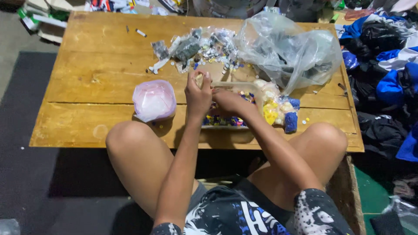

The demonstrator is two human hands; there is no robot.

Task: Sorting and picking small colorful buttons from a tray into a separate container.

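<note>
While the person sits cross-legged at the low wooden surface (100,65), both hands meet over a shallow clear tray (237,87) of small coloured pieces. The left hand (198,93) is curled closed, apparently pinching a small pale piece (200,80) between thumb and fingertips, though it is too small to tell what it is. The right hand (226,101) rests low against the tray's near side, fingers folded; whether it grips anything cannot be told. By the look of it, sorting or picking is under way, and any further handling of so small a piece would call for a fine fingertip pinch. The tray's long axis runs left to right across the surface. A pink-tinted bag (154,100) sits just left of the hands, yellow and blue bundles (281,112) just right, and a large clear plastic bag (289,48) lies beyond.
</note>
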